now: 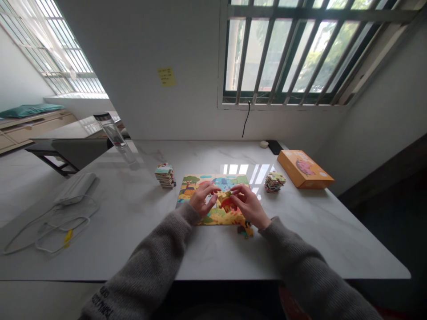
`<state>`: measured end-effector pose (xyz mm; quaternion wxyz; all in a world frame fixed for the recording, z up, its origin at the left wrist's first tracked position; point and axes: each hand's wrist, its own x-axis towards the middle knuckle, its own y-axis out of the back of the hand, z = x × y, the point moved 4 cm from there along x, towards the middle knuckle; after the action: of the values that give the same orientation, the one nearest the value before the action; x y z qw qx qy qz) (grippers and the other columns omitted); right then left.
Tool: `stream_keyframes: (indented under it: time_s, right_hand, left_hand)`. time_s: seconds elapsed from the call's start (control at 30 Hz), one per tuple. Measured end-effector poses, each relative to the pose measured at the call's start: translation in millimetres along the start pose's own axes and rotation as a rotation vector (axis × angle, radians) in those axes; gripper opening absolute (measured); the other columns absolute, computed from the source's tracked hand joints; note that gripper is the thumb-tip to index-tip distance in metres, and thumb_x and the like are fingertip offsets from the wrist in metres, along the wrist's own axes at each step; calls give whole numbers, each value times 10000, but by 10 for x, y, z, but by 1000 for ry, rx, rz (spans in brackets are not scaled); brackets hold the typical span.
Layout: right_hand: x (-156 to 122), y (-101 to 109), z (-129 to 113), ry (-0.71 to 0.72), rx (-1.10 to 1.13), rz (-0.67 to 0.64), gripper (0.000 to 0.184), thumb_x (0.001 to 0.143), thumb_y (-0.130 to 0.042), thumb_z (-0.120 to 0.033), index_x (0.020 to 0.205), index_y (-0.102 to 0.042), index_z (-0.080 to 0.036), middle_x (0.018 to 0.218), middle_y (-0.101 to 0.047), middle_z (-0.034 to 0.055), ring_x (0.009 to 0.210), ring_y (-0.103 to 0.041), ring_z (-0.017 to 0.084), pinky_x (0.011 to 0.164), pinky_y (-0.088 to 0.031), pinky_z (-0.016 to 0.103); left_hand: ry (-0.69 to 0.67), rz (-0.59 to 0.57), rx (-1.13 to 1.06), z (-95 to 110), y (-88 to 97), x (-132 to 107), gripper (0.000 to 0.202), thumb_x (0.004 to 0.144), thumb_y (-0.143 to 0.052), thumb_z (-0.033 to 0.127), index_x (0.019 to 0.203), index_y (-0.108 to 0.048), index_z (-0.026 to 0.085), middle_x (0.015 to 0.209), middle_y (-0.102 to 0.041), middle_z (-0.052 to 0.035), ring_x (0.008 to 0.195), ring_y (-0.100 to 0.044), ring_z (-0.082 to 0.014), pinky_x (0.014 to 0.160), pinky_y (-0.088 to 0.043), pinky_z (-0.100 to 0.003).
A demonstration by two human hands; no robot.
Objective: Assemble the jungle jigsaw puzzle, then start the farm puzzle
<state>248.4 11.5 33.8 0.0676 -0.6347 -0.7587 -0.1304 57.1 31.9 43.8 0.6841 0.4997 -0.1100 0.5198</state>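
My left hand (203,199) and my right hand (248,205) meet over a partly assembled, colourful jigsaw puzzle (190,189), their fingertips on a red-orange puzzle piece (227,203). The piece is partly hidden by my fingers. A loose puzzle piece (245,230) lies just below my right hand, by the puzzle's near edge. Left of the puzzle stands a stack of pieces (165,176), and another stack (275,182) is to its right. An orange puzzle box (304,169) lies farther right.
The white marble table (187,155) ends at a front edge near my arms. At its left are a white device (75,188) with a looped cable (63,231) and a clear bottle (111,130). A black phone (275,146) lies at the back, beneath a barred window (287,53).
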Motion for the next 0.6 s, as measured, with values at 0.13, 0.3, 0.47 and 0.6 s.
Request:
stream_keyframes:
  time_s: [0.13, 0.3, 0.47, 0.6]
  right_hand:
    - [12, 37, -23, -25, 87, 64, 372, 866, -670, -457, 1132, -556, -224, 840, -518, -38, 654, -677, 140, 611, -610, 324]
    - [12, 8, -8, 3, 77, 19, 346, 884, -652, -460, 1127, -601, -218, 865, -543, -12, 742, -695, 165, 670, -645, 362]
    - [18, 80, -25, 86, -85, 65, 315, 955, -556, -419, 1201, -597, -226, 960, -592, 43, 834, -664, 178, 720, -628, 365]
    - [0, 181, -173, 267, -325, 113, 299, 1020, -420, -330, 1258, -582, -246, 1186, -579, 104, 1053, -630, 215, 886, -581, 407]
  left_hand:
    - [-107, -70, 111, 73, -75, -11, 594, 809, -713, 348, 1347, -513, 193, 1266, -559, -146, 1202, -536, -304, 1031, -471, -467]
    - [-147, -110, 172, 47, -160, -24, 584, 840, -697, 299, 1381, -487, 231, 1291, -599, -121, 1168, -571, -278, 1039, -464, -463]
    - [-128, -88, 124, -12, -140, -16, 501, 856, -717, 314, 1318, -541, 229, 1289, -626, -114, 1180, -597, -264, 1046, -463, -449]
    - [-99, -58, 78, -76, -107, -2, 455, 869, -718, 337, 1280, -563, 220, 1290, -634, -124, 1210, -596, -269, 1060, -464, -461]
